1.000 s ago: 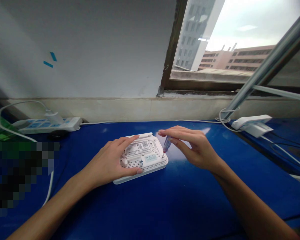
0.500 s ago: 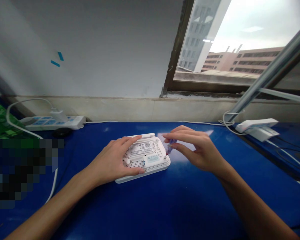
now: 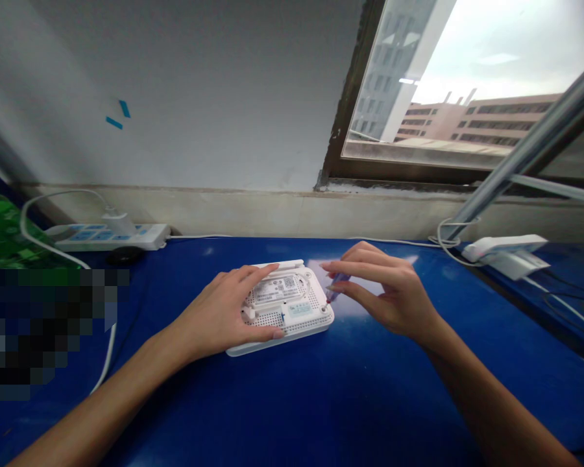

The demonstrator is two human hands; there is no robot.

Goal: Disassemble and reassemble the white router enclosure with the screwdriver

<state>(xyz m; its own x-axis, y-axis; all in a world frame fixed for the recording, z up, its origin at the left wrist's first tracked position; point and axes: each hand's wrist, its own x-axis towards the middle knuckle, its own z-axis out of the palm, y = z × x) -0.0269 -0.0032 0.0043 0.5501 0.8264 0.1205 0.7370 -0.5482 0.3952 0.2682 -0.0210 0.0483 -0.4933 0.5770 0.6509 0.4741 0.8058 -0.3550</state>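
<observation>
A white router (image 3: 294, 321) lies with its perforated, labelled underside up on the blue table (image 3: 360, 395). My left hand (image 3: 221, 311) grips its left part, thumb along the near edge and fingers over the far side. Between the thumb and fingers of my right hand (image 3: 389, 285) is a small screwdriver (image 3: 338, 285) with a see-through purple handle. It tilts down to the left, its tip at the round screw hole in the router's near right corner. Whether the tip sits inside the hole I cannot tell. My left hand hides the router's left end.
A white power strip (image 3: 150, 238) with a plugged-in charger (image 3: 119, 222) stands at the back left, a black round object (image 3: 125, 255) before it. Another white power strip (image 3: 509, 246) lies at the right beside a metal pole (image 3: 496, 165). Cables run along the wall.
The screwdriver leans more to the right now, its tip still by the same corner. The whole view has shifted slightly. My left hand keeps its place on the router.
</observation>
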